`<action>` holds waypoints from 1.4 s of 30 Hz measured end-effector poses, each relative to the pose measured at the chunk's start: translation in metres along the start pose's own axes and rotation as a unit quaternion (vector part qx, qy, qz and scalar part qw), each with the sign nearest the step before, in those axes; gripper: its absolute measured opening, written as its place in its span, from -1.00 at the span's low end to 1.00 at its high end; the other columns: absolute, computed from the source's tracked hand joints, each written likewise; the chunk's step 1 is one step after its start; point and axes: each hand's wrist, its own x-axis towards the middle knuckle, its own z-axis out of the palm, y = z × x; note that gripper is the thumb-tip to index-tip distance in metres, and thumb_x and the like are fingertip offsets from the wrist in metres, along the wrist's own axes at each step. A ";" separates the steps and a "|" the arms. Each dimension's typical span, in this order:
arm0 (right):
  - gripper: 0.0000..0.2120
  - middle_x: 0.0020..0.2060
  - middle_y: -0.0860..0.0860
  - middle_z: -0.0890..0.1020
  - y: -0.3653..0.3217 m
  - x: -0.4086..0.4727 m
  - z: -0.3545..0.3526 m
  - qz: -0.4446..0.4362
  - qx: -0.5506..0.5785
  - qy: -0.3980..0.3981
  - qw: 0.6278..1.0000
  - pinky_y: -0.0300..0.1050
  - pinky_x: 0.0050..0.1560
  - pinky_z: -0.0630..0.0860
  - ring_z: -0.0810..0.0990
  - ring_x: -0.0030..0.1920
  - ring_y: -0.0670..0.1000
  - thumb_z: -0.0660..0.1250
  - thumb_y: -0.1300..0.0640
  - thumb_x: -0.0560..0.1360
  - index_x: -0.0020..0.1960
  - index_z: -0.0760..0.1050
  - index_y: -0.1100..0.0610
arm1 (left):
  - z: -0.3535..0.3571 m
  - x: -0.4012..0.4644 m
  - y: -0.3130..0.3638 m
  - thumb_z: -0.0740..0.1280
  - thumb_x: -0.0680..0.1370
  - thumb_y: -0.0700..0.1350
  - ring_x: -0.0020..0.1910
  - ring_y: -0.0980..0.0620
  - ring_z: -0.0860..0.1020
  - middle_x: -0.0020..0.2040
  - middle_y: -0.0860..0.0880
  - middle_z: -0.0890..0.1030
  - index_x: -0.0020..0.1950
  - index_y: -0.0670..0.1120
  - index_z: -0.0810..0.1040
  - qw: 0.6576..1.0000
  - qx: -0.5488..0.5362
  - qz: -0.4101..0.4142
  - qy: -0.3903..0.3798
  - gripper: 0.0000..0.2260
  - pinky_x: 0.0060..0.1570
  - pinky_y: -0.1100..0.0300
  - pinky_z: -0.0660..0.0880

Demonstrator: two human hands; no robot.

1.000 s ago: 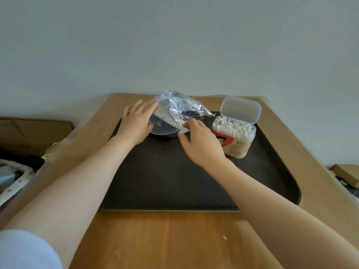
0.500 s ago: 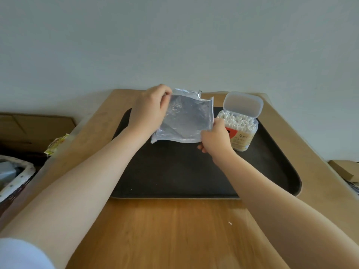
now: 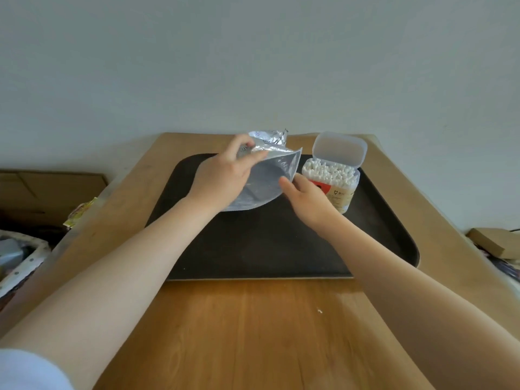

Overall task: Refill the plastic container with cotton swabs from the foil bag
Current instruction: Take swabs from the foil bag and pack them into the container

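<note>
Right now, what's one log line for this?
left hand: holds foil bag | right hand: touches bag edge | box: open, full of swabs | tray: underneath

two bare forearms, no watch, bracelets or rings visible. left hand (image 3: 222, 181) and right hand (image 3: 309, 201) ungloved. short pale blue-white fabric sleeve (image 3: 28, 370) at left upper arm, bottom left corner. right arm shows no sleeve in frame.

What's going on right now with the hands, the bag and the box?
Left hand grips bag. Right hand pinches its edge. Box open, full of swabs. Nothing in the way.
</note>
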 end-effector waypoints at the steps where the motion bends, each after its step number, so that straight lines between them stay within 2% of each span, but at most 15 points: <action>1: -0.72 -0.13 0.01 0.56 0.003 -0.001 -0.005 -0.015 -0.016 0.033 0.999 -0.09 -0.13 0.42 0.52 -0.16 -0.02 0.06 -0.06 0.60 0.07 0.43 0.11 | 0.002 -0.002 0.004 0.32 0.49 -0.24 -0.39 -0.06 0.48 0.11 -0.14 0.54 0.22 -0.08 0.53 0.999 0.015 -0.017 -0.036 -0.70 -0.48 0.18 0.32; 4: -0.78 -0.04 0.08 0.59 0.020 0.000 -0.023 -0.095 -0.203 0.137 0.965 0.06 0.08 0.47 0.54 -0.02 0.10 0.12 0.06 0.59 0.10 0.47 0.12 | 0.013 -0.004 0.010 0.22 0.58 -0.01 -0.23 0.02 0.48 0.00 -0.08 0.54 0.21 -0.04 0.46 0.990 0.031 -0.091 -0.104 -0.76 -0.33 0.15 0.35; 6: -0.71 0.19 0.10 0.52 0.033 0.000 -0.034 -0.124 -0.353 0.182 0.909 0.06 0.22 0.34 0.43 0.21 0.15 0.18 0.14 0.55 0.25 0.45 0.13 | 0.023 -0.005 0.013 0.23 0.56 -0.16 0.01 -0.09 0.50 0.22 -0.12 0.45 0.29 -0.08 0.42 0.980 0.109 -0.050 -0.161 -0.71 -0.12 0.09 0.46; 8: -0.63 0.32 0.12 0.39 0.043 0.000 -0.040 -0.101 -0.406 0.204 0.885 0.07 0.33 0.24 0.29 0.34 0.17 0.22 0.16 0.53 0.33 0.37 0.13 | 0.026 -0.007 0.011 0.20 0.55 -0.23 0.20 -0.17 0.42 0.34 -0.15 0.34 0.33 -0.11 0.40 0.969 0.153 -0.064 -0.181 -0.66 0.09 0.02 0.38; 11: -0.57 0.44 0.13 0.20 0.058 0.005 -0.049 -0.027 -0.403 0.194 0.894 0.17 0.43 0.01 0.06 0.47 0.22 0.24 0.12 0.54 0.38 0.26 0.10 | 0.030 -0.005 0.007 0.16 0.53 -0.28 0.28 -0.17 0.33 0.38 -0.13 0.29 0.32 -0.10 0.41 0.956 0.183 -0.096 -0.208 -0.64 0.19 0.00 0.28; 15: -0.65 0.35 0.09 0.28 0.064 0.012 -0.062 -0.016 -0.252 0.129 0.959 0.00 0.08 0.46 0.46 0.18 0.18 0.26 0.20 0.53 0.30 0.30 0.11 | 0.034 -0.007 0.003 0.19 0.50 -0.20 0.40 -0.14 0.16 0.40 -0.06 0.32 0.22 -0.10 0.52 0.937 0.242 -0.140 -0.210 -0.69 0.33 -0.11 0.04; 17: -0.70 0.32 0.04 0.30 0.065 0.011 -0.068 -0.062 -0.216 0.101 0.969 -0.09 -0.04 0.46 0.51 0.04 0.08 0.29 0.17 0.52 0.23 0.35 0.10 | 0.034 -0.007 0.005 0.18 0.51 -0.12 0.42 -0.14 0.14 0.36 -0.08 0.37 0.20 -0.15 0.52 0.937 0.234 -0.168 -0.198 -0.69 0.36 -0.15 -0.05; 19: -0.72 0.31 0.00 0.33 0.064 0.008 -0.073 -0.104 -0.198 0.062 0.973 -0.18 -0.04 0.41 0.49 -0.03 0.01 0.33 0.16 0.49 0.18 0.39 0.08 | 0.036 -0.003 0.011 0.12 0.51 -0.07 0.34 -0.13 0.28 0.25 -0.12 0.46 0.16 -0.20 0.51 0.967 0.151 -0.169 -0.118 -0.66 0.33 -0.06 0.12; 21: -0.69 0.30 0.00 0.37 0.064 0.005 -0.077 -0.140 -0.208 0.052 0.967 -0.13 0.10 0.40 0.48 0.11 0.05 0.37 0.15 0.45 0.16 0.42 0.06 | 0.030 0.009 0.029 0.10 0.55 -0.10 0.28 -0.10 0.36 0.23 -0.13 0.47 0.20 -0.21 0.46 0.980 -0.036 -0.186 -0.058 -0.69 0.25 0.14 0.23; 23: -0.57 0.37 0.05 0.35 0.061 0.005 -0.077 -0.175 -0.252 0.057 0.950 0.05 0.33 0.32 0.35 0.34 0.12 0.36 0.11 0.43 0.28 0.39 0.09 | 0.028 0.020 0.049 0.12 0.61 -0.07 0.43 0.00 0.22 0.43 -0.06 0.30 0.42 -0.16 0.29 0.973 -0.144 -0.145 -0.111 -0.61 0.30 0.29 0.11; 26: -0.35 0.50 0.05 0.16 0.054 0.010 -0.073 -0.185 -0.313 -0.001 0.932 -0.04 0.49 0.00 0.07 0.50 0.02 0.28 0.06 0.49 0.50 0.11 0.13 | 0.044 0.029 0.063 0.08 0.60 0.13 0.51 0.06 -0.01 0.55 0.01 0.00 0.53 -0.08 0.01 0.968 -0.075 -0.029 -0.237 -0.42 0.43 0.18 -0.03; 28: -0.34 0.51 0.02 0.10 0.052 0.014 -0.069 -0.181 -0.357 -0.023 0.916 -0.11 0.48 -0.07 0.01 0.51 -0.02 0.22 0.01 0.52 0.52 0.01 0.10 | 0.053 0.030 0.061 0.08 0.59 0.15 0.51 0.05 -0.01 0.55 0.01 -0.02 0.53 -0.07 -0.02 0.964 -0.048 -0.038 -0.260 -0.40 0.45 0.14 -0.02; 35: -0.37 0.52 0.05 0.07 0.055 0.021 -0.063 -0.193 -0.427 -0.023 0.883 -0.15 0.46 -0.13 0.00 0.52 -0.01 0.12 -0.03 0.55 0.53 -0.03 0.11 | 0.061 0.032 0.064 0.05 0.62 0.07 0.51 0.02 0.04 0.54 -0.01 0.07 0.53 -0.09 0.03 0.967 -0.050 -0.036 -0.248 -0.48 0.43 0.18 -0.03; 40: -0.35 0.52 0.00 0.02 0.055 0.013 -0.069 -0.200 -0.404 -0.016 0.893 -0.09 0.47 -0.16 -0.05 0.52 -0.01 0.16 -0.05 0.58 0.53 -0.09 0.07 | 0.056 0.026 0.057 0.10 0.62 0.02 0.51 0.03 0.05 0.53 -0.05 0.09 0.53 -0.11 -0.03 0.970 -0.104 -0.032 -0.219 -0.45 0.43 0.18 -0.08; 42: -0.38 0.52 0.00 0.05 0.056 0.007 -0.068 -0.225 -0.411 -0.002 0.883 -0.08 0.46 -0.16 -0.01 0.52 -0.01 0.17 0.00 0.58 0.53 -0.06 0.03 | 0.056 0.013 0.050 0.13 0.60 0.03 0.48 -0.01 0.17 0.52 -0.04 0.16 0.51 -0.11 0.10 0.979 -0.095 -0.038 -0.175 -0.48 0.44 0.09 0.10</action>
